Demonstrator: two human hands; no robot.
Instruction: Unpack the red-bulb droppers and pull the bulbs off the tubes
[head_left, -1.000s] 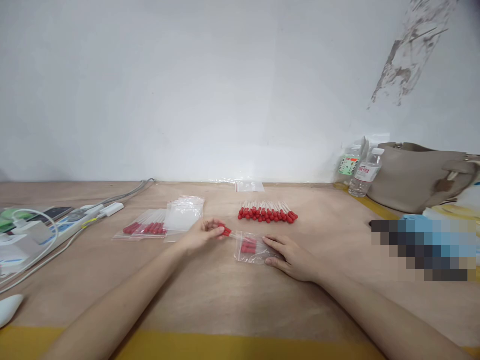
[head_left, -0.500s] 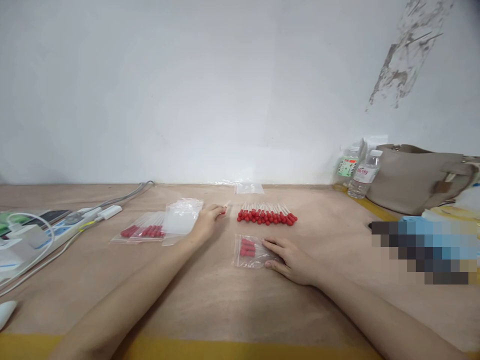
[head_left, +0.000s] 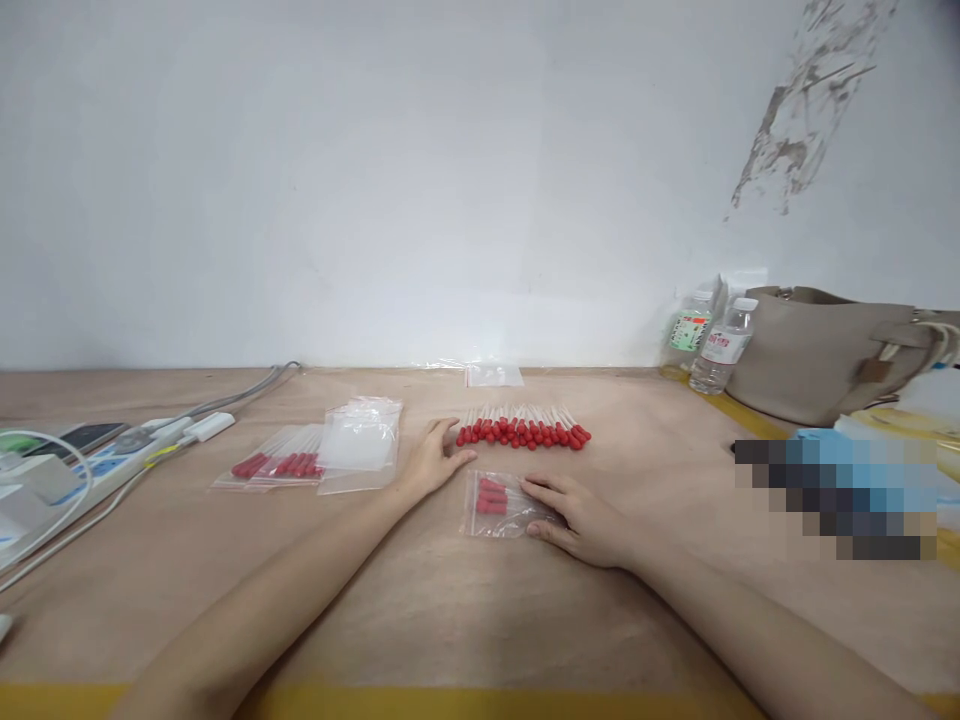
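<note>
A row of red-bulbed droppers (head_left: pixel 525 430) with thin pale stems lies on the table, bulbs towards me. My left hand (head_left: pixel 435 456) rests at the row's left end, thumb and fingers apart, nothing held. Nearer to me is a clear zip bag (head_left: pixel 474 515) containing several of the same droppers. On its right part lie the spread fingers of my right hand (head_left: pixel 581 515). More filled bags (head_left: pixel 259 468) overlap at the left. Partly over them sits a stack of empty-looking clear bags (head_left: pixel 361 440).
A power strip (head_left: pixel 105 468) with plugs and cables runs along the left side, near a phone (head_left: pixel 94 436). At the back right stand two plastic bottles (head_left: pixel 724 348) and a grey handbag (head_left: pixel 810 355). Another flat clear bag (head_left: pixel 495 376) lies by the wall.
My left hand held a red-bulbed dropper left of the row. It has moved right to the row's end and let go; the row reaches further left. My right hand stays put.
</note>
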